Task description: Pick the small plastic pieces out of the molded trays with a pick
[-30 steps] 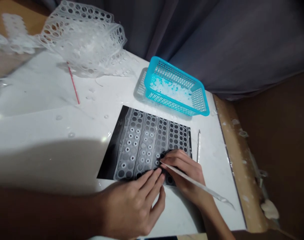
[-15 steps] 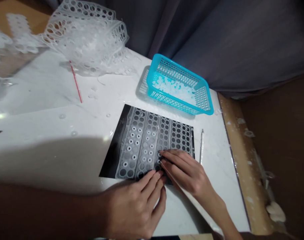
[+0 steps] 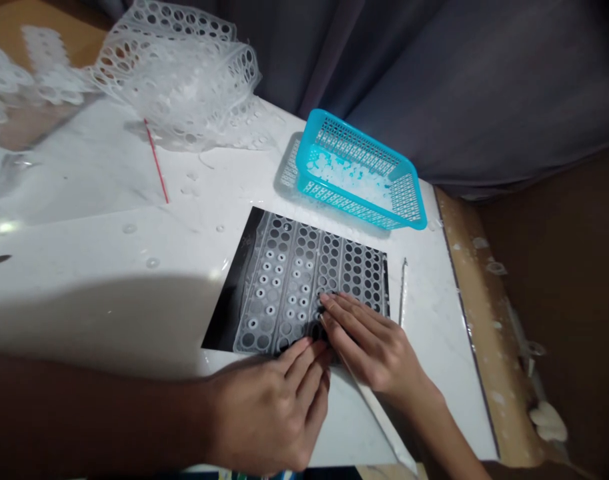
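A clear plastic sheet (image 3: pixel 329 270) with rows of round cutouts lies on a black board (image 3: pixel 229 310). Small white rings (image 3: pixel 292 300) sit in several of its circles, mostly in the left and middle columns. My left hand (image 3: pixel 279 407) is bunched with its fingers together, the tips pressed on the sheet's near edge; its thumb is hidden. Beside it, my right hand (image 3: pixel 371 340) is closed around a long white stick (image 3: pixel 387 427), whose far end meets the sheet under the fingertips. What lies right beneath those fingertips is hidden.
Behind the board stands a turquoise basket (image 3: pixel 359 213) with small white pieces inside. A heap of punched plastic sheets (image 3: pixel 179 87) fills the back left, near a red stick (image 3: pixel 157 160). Right of the board lies a slim pointed tool (image 3: pixel 403 293). Loose rings (image 3: pixel 153 263) dot the table.
My right hand's fingertips have shifted slightly up the sheet, and the white stick shows more clearly below the hand. The left hand stays at the near edge. The view has moved slightly.
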Action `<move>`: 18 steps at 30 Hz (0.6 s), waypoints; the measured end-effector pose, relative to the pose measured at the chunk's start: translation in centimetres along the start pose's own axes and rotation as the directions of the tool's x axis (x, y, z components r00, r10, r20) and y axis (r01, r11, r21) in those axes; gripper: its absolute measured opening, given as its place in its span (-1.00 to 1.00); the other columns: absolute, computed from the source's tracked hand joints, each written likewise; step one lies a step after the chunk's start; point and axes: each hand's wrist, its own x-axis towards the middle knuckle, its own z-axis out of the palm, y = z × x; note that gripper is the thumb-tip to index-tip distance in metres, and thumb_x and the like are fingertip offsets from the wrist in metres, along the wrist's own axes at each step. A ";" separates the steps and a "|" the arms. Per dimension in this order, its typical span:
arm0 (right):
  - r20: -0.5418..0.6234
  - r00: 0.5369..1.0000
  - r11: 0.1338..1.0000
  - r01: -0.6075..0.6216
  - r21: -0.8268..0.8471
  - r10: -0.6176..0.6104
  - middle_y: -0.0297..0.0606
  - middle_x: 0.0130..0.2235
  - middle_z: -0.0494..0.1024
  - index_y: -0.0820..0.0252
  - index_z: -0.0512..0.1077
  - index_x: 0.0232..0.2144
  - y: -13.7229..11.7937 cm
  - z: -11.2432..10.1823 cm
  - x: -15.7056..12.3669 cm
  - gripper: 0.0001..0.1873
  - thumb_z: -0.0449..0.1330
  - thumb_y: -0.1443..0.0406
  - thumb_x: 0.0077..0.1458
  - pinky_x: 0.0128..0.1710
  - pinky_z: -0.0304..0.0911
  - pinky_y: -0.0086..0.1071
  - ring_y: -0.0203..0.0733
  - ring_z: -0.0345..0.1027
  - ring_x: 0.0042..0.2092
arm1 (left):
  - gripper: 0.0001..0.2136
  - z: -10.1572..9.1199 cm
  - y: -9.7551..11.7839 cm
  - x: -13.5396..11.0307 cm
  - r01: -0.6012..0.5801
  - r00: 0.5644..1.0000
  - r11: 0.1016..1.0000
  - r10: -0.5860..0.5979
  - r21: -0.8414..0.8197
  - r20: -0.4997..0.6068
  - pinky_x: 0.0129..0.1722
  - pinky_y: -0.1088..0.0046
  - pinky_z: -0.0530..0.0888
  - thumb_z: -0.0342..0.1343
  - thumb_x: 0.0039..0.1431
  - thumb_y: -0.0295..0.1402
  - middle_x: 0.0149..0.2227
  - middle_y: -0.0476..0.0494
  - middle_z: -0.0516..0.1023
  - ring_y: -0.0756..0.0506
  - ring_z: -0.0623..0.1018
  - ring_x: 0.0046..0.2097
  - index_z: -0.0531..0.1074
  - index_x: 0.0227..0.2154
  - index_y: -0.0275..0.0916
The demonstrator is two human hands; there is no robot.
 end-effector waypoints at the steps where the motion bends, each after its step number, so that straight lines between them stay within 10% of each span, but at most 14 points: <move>1: -0.004 1.000 1.000 -0.003 0.002 0.003 0.20 0.07 0.68 0.38 0.58 -0.16 0.1 0.1 0.0 -0.81 0.16 0.55 0.34 0.15 0.62 0.04 0.18 0.65 0.10 | -0.53 0.0 0.0 0.0 -0.002 1.000 1.000 0.002 0.003 0.003 0.27 -0.04 0.47 -0.02 0.43 -0.25 0.09 -0.63 0.63 -0.43 0.65 0.15 0.55 0.09 -0.60; 18: -0.130 0.990 0.990 -0.039 0.133 0.057 0.14 0.00 0.72 0.37 0.56 -0.14 0.9 1.0 -0.6 -0.80 0.28 0.61 0.23 0.15 0.64 -0.09 0.06 0.69 0.03 | -0.56 0.0 -0.1 0.0 -0.001 0.999 0.999 0.002 0.050 -0.032 0.24 -0.01 0.50 0.00 0.42 -0.29 0.07 -0.56 0.66 -0.40 0.68 0.09 0.57 0.10 -0.57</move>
